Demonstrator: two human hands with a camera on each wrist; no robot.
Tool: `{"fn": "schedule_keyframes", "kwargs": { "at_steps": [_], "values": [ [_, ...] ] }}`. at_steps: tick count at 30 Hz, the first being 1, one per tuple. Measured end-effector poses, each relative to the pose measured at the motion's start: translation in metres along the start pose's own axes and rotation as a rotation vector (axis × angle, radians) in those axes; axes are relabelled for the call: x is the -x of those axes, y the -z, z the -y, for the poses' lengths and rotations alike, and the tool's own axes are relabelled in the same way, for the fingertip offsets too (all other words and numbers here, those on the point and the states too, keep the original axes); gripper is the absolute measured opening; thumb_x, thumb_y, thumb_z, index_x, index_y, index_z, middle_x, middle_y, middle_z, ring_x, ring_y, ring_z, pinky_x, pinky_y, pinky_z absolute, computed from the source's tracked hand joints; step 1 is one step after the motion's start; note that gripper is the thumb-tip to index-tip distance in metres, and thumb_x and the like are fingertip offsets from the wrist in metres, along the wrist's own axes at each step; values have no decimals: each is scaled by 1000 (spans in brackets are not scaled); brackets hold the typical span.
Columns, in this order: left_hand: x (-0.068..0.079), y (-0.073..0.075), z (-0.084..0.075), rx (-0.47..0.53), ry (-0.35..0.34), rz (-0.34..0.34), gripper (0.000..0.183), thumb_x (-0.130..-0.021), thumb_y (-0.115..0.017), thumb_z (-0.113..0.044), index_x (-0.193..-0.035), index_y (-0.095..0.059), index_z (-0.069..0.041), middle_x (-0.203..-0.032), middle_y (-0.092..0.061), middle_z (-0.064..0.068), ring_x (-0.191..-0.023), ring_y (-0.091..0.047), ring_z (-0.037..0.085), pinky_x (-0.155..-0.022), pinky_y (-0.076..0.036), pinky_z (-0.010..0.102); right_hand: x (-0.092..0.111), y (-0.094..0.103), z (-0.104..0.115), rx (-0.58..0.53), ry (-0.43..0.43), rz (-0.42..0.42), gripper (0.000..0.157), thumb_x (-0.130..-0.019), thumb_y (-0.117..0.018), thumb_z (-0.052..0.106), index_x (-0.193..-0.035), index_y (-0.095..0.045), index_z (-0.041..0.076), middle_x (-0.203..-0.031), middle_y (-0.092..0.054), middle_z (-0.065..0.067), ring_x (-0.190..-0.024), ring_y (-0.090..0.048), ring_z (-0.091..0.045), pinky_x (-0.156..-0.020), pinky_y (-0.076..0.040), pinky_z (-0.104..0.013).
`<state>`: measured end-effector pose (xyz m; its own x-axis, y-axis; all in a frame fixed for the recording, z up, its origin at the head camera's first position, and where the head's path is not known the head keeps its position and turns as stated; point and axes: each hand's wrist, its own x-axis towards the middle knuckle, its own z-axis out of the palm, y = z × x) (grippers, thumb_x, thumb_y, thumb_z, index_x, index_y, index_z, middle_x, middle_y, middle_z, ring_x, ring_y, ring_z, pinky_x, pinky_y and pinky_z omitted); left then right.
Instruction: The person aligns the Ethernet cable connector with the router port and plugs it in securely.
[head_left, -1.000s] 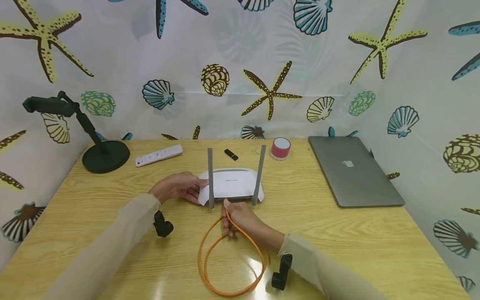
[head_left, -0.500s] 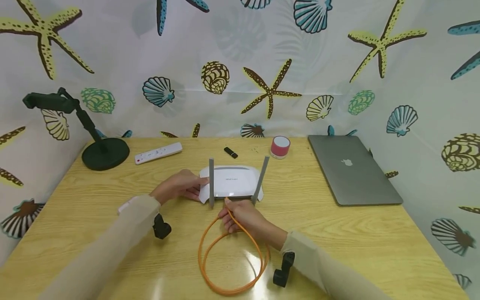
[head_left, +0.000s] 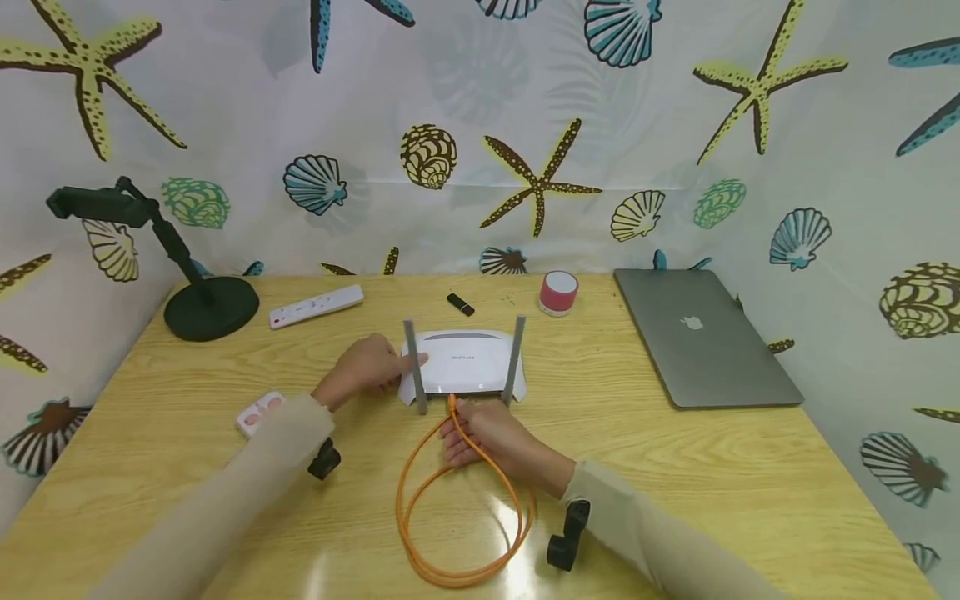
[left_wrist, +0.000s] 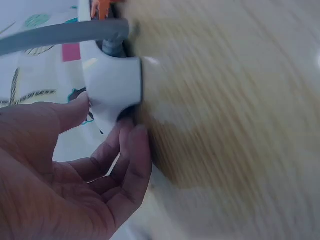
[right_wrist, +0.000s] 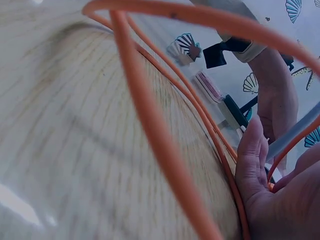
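A white TP-LINK router with two grey antennas lies mid-table. My left hand grips its left end; in the left wrist view the thumb is on the casing and curled fingers meet the lower edge. An orange network cable runs up to the router's near side, its plug end at the ports. Beside that end, my right hand has relaxed fingers, and the cable passes between thumb and fingers. The rest of the cable loops on the table.
Behind the router are a white power strip, a small black USB stick and a red-and-white cylinder. A dark desk lamp stands back left, a closed laptop right. A pink-and-white object lies near the left sleeve.
My left hand has shifted, its fingertip now farther over the router. The router has turned slightly, its antennas leaning differently. My right thumb has come off the plug end. The pink-and-white object is uncovered.
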<state>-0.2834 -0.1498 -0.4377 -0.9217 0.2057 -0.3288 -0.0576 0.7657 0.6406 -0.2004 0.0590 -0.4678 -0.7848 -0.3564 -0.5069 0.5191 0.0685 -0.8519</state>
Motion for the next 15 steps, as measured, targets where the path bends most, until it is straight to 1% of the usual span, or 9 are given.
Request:
{"fn": "schedule_keyframes", "kwargs": {
  "at_steps": [1,3,6,8,9,11,13,15],
  "values": [
    [1,0,-1,-39,-19,-12,55,-94,-59,-51,-56,-54,-11,-50,-51,-3,-44,-47,9,-46,-41,23,0,0,0,-1,0,-3,50,-108,-32,29,-102,-61,-12,-72,-62,-7,-60,-65,-17,-58,-58,-27],
    [3,-1,-3,-81,-28,-29,57,-93,-59,-54,-52,-47,-14,-46,-44,-4,-41,-39,9,-43,-34,22,1,1,2,0,2,-4,47,-108,-33,26,-103,-60,-12,-74,-63,-8,-62,-65,-17,-60,-59,-29],
    [5,-1,-4,-68,-24,-35,58,-93,-58,-53,-51,-44,-16,-45,-42,-5,-40,-36,8,-43,-32,22,5,4,4,12,23,4,42,-107,-36,20,-105,-59,-15,-76,-63,-10,-64,-68,-18,-66,-61,-33],
    [6,-2,-3,-60,-15,-38,58,-93,-58,-54,-51,-42,-16,-44,-40,-6,-41,-35,8,-42,-30,22,10,7,6,48,66,-4,37,-105,-40,16,-106,-60,-16,-79,-66,-13,-66,-70,-20,-68,-61,-35],
    [6,-3,-2,-58,-15,-39,58,-93,-58,-55,-51,-42,-16,-44,-39,-6,-41,-34,8,-42,-30,22,14,9,7,83,94,-8,36,-105,-42,15,-106,-60,-16,-81,-68,-16,-67,-71,-22,-70,-61,-36],
    [6,-5,0,-56,-14,-42,59,-93,-57,-55,-51,-42,-17,-43,-38,-6,-41,-33,8,-42,-28,22,23,14,10,187,165,-21,33,-104,-45,14,-107,-62,-15,-85,-70,-21,-70,-73,-22,-70,-61,-35],
    [5,-6,1,-56,-24,-43,59,-93,-57,-55,-51,-43,-16,-43,-39,-6,-41,-33,9,-42,-28,23,36,21,14,361,248,-40,31,-103,-49,15,-107,-63,-12,-89,-72,-21,-72,-73,-21,-67,-61,-33],
    [4,-6,3,-55,-30,-49,57,-95,-56,-52,-52,-48,-14,-45,-43,-5,-42,-37,9,-42,-31,23,51,28,18,537,308,-40,29,-103,-50,17,-108,-63,-9,-90,-72,-20,-72,-72,-21,-64,-60,-32]
  ]
}}
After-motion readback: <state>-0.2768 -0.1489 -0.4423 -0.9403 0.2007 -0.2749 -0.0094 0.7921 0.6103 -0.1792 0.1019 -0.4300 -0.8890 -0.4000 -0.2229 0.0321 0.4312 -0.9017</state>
